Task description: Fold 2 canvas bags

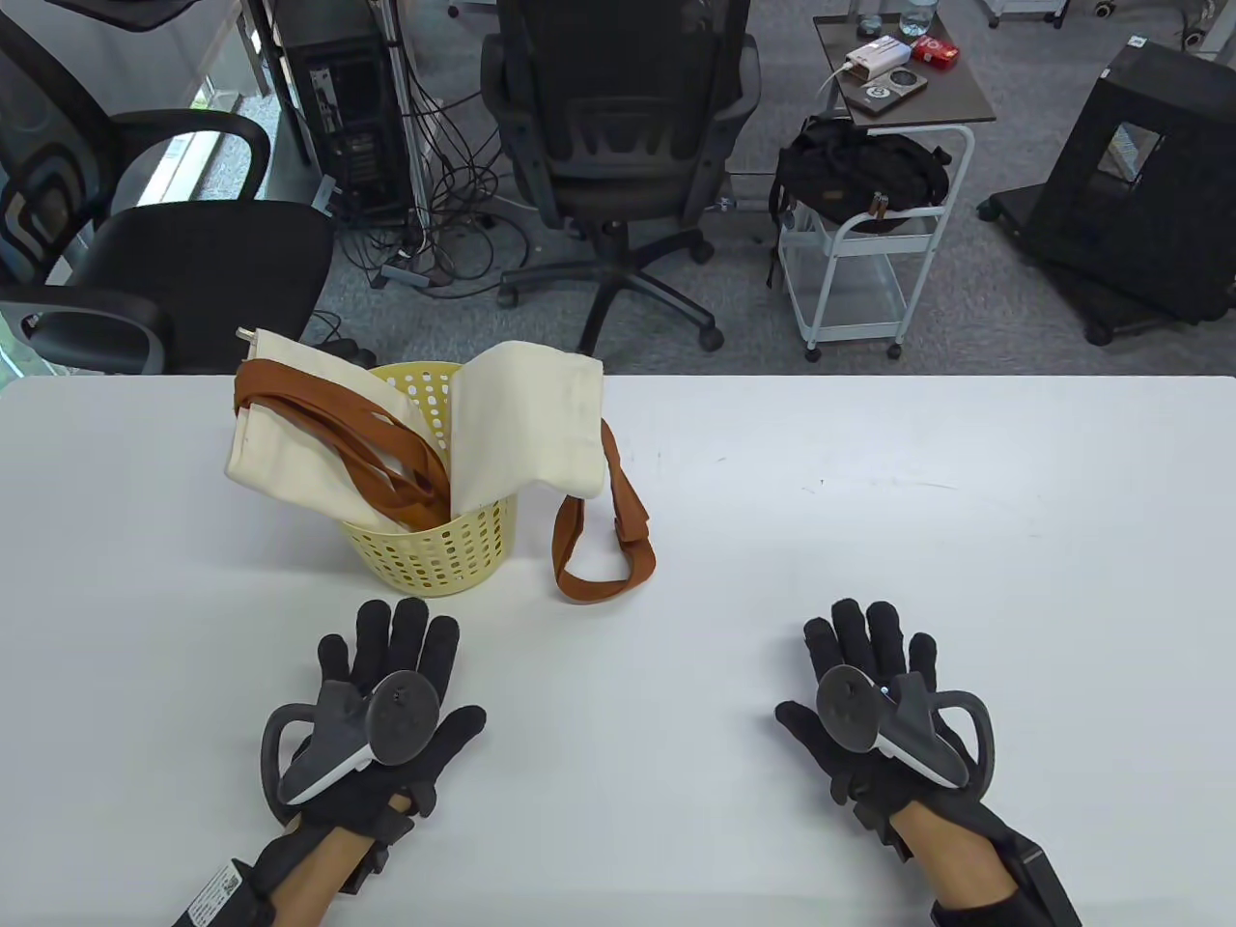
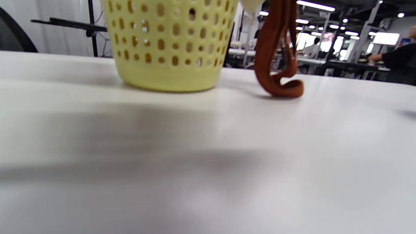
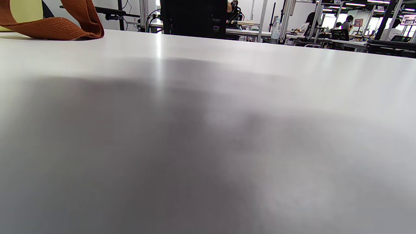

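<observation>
Two cream canvas bags with brown straps stand stuffed in a yellow perforated basket [image 1: 435, 555] on the white table [image 1: 869, 502]. One bag [image 1: 290, 425] leans out to the left. The other bag [image 1: 531, 425] leans right, and its brown strap [image 1: 603, 555] hangs down onto the table. My left hand [image 1: 386, 676] lies flat and open on the table just in front of the basket. My right hand [image 1: 869, 676] lies flat and open to the right, holding nothing. The left wrist view shows the basket [image 2: 169, 48] and the strap [image 2: 279, 65]. The right wrist view shows the strap [image 3: 55, 22].
Office chairs [image 1: 618, 145] and a small white cart [image 1: 869, 241] stand on the floor beyond the table's far edge.
</observation>
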### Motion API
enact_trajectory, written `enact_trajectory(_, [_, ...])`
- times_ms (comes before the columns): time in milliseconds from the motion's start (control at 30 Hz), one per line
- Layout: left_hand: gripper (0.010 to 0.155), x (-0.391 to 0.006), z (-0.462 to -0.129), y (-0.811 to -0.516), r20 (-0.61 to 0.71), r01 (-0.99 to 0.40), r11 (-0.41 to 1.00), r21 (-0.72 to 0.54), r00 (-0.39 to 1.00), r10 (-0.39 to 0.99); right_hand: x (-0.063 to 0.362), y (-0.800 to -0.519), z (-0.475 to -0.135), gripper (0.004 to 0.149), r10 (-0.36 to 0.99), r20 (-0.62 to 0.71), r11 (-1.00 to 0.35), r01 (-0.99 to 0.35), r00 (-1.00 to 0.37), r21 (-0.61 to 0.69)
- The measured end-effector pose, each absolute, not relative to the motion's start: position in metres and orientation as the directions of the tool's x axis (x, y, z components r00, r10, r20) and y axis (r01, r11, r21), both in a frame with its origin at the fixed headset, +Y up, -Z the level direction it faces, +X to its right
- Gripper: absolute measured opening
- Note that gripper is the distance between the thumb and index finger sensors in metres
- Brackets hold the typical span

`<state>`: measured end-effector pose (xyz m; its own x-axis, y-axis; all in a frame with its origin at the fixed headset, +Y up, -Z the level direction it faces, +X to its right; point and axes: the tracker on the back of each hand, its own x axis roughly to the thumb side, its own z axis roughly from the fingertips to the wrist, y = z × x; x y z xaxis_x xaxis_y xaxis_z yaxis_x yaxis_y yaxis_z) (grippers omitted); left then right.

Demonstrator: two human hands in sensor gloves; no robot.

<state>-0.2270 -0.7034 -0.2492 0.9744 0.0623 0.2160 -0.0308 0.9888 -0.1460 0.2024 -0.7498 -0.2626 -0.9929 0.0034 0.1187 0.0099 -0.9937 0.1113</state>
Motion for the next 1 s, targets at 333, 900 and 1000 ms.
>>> enact_trajectory(333, [0.094, -0.178, -0.295, -0.606, 0.116, 0.014, 0.997, 0.073, 0.993, -0.023, 0.206, -0.748, -0.262, 0.083, 0.020, 0.110, -0.993, -0.007, -0.994, 0.114])
enact_trajectory(900, [0.100, -0.130, -0.382, -0.603, -0.010, 0.163, 0.973, 0.162, 0.987, -0.163, 0.212, -0.738, -0.258, 0.083, 0.071, 0.118, -0.991, -0.057, -0.990, 0.118])
enact_trajectory(1000, [0.097, -0.129, -0.386, -0.602, -0.027, 0.187, 0.961, 0.205, 0.982, -0.185, 0.214, -0.739, -0.259, 0.083, 0.078, 0.113, -0.990, -0.064, -0.991, 0.126])
